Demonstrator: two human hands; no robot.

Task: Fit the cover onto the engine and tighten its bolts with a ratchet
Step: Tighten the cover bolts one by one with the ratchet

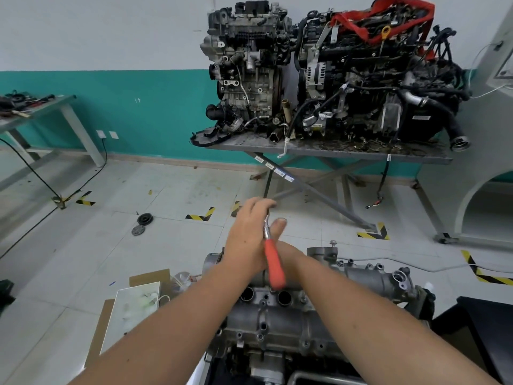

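Observation:
A silver cover (280,320) with round holes lies on top of the engine (369,276) right below me. Above its far edge I hold a ratchet (273,262) with a red handle, tilted, its free end pointing back toward me. My left hand (247,234) curls its fingers over the ratchet's metal head and hides it. My right hand (280,237) comes in from the right behind the handle, thumb up along the shaft; its fingers are hidden by the left hand. A bolt (332,242) stands up at the engine's far end.
Two large engines (333,70) sit on a metal table (319,150) against the teal wall. A cardboard box (150,279) and white paper lie on the floor at my left, near two black discs (142,223). A dark bench (488,329) stands at the right.

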